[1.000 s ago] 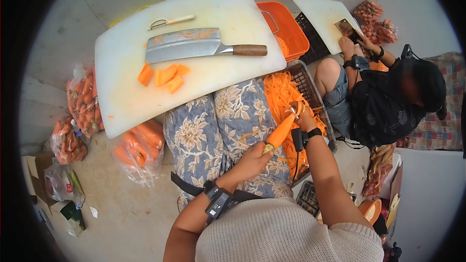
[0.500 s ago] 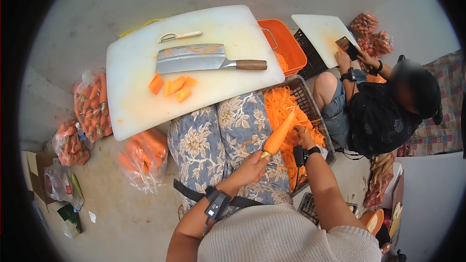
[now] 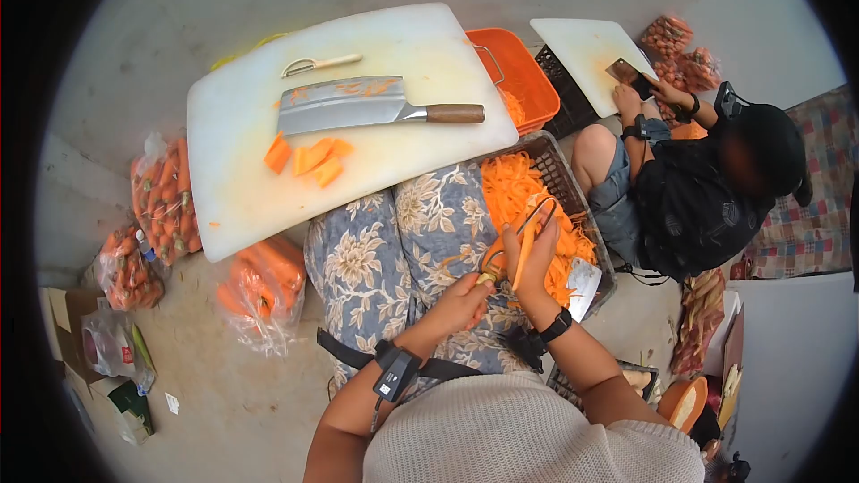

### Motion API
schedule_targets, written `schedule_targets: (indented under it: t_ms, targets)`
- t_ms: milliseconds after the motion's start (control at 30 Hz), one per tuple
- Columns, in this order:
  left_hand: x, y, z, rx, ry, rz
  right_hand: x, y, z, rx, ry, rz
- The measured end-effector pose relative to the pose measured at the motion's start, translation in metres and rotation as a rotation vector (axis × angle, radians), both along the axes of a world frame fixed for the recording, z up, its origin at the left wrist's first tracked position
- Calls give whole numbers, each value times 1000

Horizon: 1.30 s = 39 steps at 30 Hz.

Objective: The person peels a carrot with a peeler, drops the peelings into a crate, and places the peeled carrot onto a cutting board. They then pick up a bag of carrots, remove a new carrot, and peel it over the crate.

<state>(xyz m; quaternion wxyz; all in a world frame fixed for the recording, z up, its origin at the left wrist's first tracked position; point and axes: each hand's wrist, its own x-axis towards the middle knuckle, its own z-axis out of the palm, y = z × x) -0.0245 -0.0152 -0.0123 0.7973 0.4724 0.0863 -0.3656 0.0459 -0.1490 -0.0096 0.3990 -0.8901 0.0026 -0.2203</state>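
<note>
My left hand [image 3: 463,302] is closed round the stem end of a carrot [image 3: 495,259], held above my lap. The carrot slants up and to the right, partly covered by my right hand [image 3: 537,255]. My right hand is wrapped round a peeler [image 3: 545,206] with a curved metal loop; its blade is hard to make out against the orange. Under both hands, orange peel strips [image 3: 517,181] fill a dark crate [image 3: 561,170]. On the white cutting board [image 3: 242,179] lie a cleaver [image 3: 344,105], a second peeler [image 3: 322,63] and several carrot pieces [image 3: 318,157].
Bags of carrots [image 3: 264,284] stand on the floor at left. An orange basket [image 3: 534,72] sits behind the crate. At right, another person [image 3: 707,197] holds a cleaver [image 3: 631,76] over a smaller white board [image 3: 582,49]. A pale flat piece [image 3: 584,286] lies at the crate's edge.
My right hand has risen from over the peel strips onto the carrot, bringing the peeler's loop into view. The left hand still grips the stem end. The view has shifted slightly.
</note>
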Motion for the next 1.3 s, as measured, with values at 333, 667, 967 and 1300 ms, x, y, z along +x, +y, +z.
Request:
schedule_targets:
  t_ms: [333,667,967,1300]
  targets:
    - [3,-3,-3,103,-94,-13,13,-4,-19,-92,128,53]
    - [3,-7,-8,105,-140,18,34,-15,-36,74,295,4]
    - [6,-1,2,98,-85,-7,77,-38,-66,289,593,-143]
    - [5,-2,0,100,-99,-30,97,-68,-81,521,699,-227]
